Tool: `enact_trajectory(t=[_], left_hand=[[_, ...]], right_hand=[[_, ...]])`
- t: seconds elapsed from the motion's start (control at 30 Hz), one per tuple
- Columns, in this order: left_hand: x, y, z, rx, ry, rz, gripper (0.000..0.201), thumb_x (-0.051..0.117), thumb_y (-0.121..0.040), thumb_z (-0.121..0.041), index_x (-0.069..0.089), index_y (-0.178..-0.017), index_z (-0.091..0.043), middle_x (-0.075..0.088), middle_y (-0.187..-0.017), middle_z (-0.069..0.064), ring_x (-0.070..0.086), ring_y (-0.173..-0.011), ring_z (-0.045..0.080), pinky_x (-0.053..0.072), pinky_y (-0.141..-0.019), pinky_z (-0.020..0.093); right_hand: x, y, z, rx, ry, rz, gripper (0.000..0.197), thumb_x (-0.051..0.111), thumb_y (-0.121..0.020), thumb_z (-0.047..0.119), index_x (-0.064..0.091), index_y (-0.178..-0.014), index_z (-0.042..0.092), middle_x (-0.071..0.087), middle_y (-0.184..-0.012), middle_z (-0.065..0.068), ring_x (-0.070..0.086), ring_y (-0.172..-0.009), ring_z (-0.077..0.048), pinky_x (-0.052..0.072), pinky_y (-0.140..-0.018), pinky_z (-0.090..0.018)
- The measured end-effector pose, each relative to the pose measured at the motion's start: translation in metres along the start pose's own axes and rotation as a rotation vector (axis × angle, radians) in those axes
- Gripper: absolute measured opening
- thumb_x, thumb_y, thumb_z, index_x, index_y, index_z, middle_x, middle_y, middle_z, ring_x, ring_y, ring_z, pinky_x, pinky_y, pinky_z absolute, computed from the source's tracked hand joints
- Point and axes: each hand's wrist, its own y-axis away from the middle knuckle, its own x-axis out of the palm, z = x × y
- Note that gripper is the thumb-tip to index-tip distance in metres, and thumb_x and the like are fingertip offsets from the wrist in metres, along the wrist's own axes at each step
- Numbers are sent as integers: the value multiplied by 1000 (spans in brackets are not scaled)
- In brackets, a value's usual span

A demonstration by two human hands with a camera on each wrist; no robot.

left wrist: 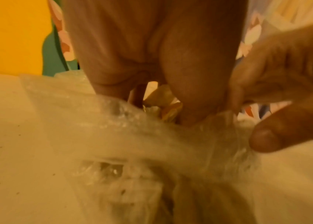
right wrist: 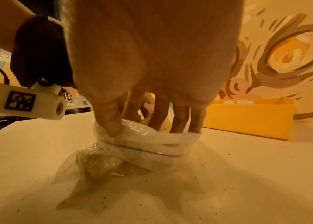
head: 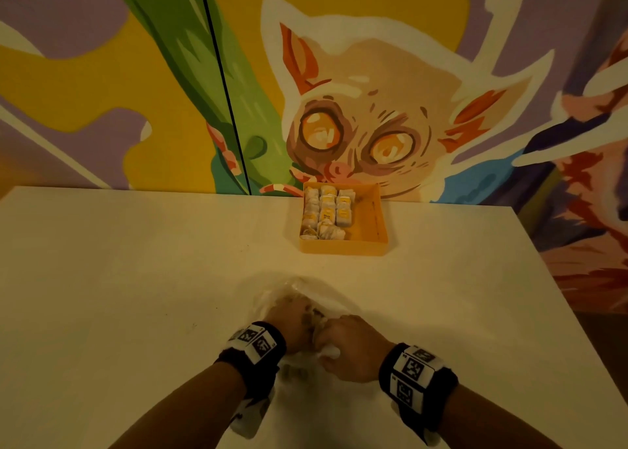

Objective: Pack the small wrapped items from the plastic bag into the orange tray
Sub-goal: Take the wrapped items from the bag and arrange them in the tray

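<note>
While the orange tray [head: 380, 210] at the far edge of the bench [head: 136, 278] already carries three columns of small wrapped items [head: 328, 210], its right-hand strip stands bare, so the packing reads as well advanced but unfinished. Plastic bag [right wrist: 132, 144]: clear, zip-topped, lying on the near bench well apart from the tray, more items showing dimly through its film. Right hand [head: 346, 346]: thumb outside and fingers [right wrist: 178, 119] inside the bag mouth, pinching the rim to hold it open. Left hand [head: 289, 319]: reaching into the bag, fingers curled around a yellow-and-white wrapped piece [left wrist: 163, 103], though blur leaves the grip uncertain. Surroundings: painted mural wall [head: 373, 108] directly behind the tray; black wrist bands with printed markers [head: 413, 370]. Obstruction: none between bag and tray; the crumpled film itself likely hampers withdrawal.
</note>
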Motion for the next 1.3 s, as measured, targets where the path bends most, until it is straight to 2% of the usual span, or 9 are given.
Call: enact_trajectory(t=[0.07, 0.17, 0.23, 0.33, 0.5, 0.63, 0.87, 1.13, 1.3], left_hand=[[-4, 1, 5, -15, 136, -36, 37, 62, -74, -47, 47, -96, -21, 60, -102, 3, 57, -90, 24, 46, -77, 33], [-12, 4, 8, -26, 315, -79, 49, 63, -76, -45, 51, -116, -19, 60, -115, 1, 58, -103, 24, 46, -87, 32], [-20, 8, 7, -19, 400, -64, 38, 63, -87, -34, 52, -119, -16, 59, -113, -1, 57, -108, 23, 45, -88, 29], [-28, 16, 7, 31, 583, -35, 14, 59, -93, -19, 59, -105, -13, 62, -95, -2, 60, -84, 15, 47, -70, 20], [-32, 29, 15, -69, 1005, -9, 30, 56, -84, -5, 64, -113, -10, 67, -99, 21, 65, -82, 35, 52, -67, 40], [-34, 37, 19, -93, 1216, 0, 26, 55, -90, -5, 65, -113, -11, 69, -104, 17, 64, -87, 31, 50, -67, 33], [-37, 42, 14, -50, 1214, -48, 21, 59, -94, -15, 66, -112, -4, 71, -99, 17, 68, -75, 26, 51, -53, 28], [-38, 48, 23, -70, 920, 101, 16, 54, -91, -6, 67, -99, -1, 65, -97, 19, 62, -82, 28, 54, -67, 35], [-42, 50, 21, -16, 839, 139, 16, 59, -90, -9, 73, -98, -12, 72, -95, 6, 66, -83, 21, 56, -72, 35]], right_hand=[[-3, -1, 2, 22, -19, 11, 21, 57, -82, 35, 71, -94, 25, 68, -104, 5, 62, -93, -24, 46, -86, -34], [-7, -2, 4, 56, -67, 22, 22, 60, -82, 35, 71, -97, 25, 70, -103, 3, 63, -93, -24, 50, -82, -34], [-9, -3, 4, 62, -114, 27, 21, 60, -84, 34, 72, -99, 27, 70, -104, 4, 63, -94, -22, 52, -83, -35], [-12, -5, 5, 100, -247, 13, 16, 60, -86, 31, 71, -98, 29, 69, -105, 8, 62, -95, -17, 52, -83, -34], [-13, -9, 8, 204, -520, -169, 8, 61, -88, 27, 64, -94, 24, 67, -96, 6, 64, -80, -13, 56, -76, -35], [-13, -15, 14, 253, -648, -238, 36, 66, -87, 32, 50, -118, 26, 62, -106, 4, 64, -78, -15, 49, -63, -23], [-11, -25, 24, 110, -717, -335, 57, 73, -84, 22, 44, -131, 35, 51, -115, 22, 59, -100, -1, 52, -84, -17], [-9, -30, 17, 218, -679, -475, 9, 72, -84, 17, 71, -92, 21, 69, -93, 7, 61, -78, -2, 47, -71, -16], [-9, -27, 18, 149, -746, -352, 62, 76, -80, 25, 42, -130, 41, 41, -132, 14, 53, -109, -7, 50, -80, -19]])
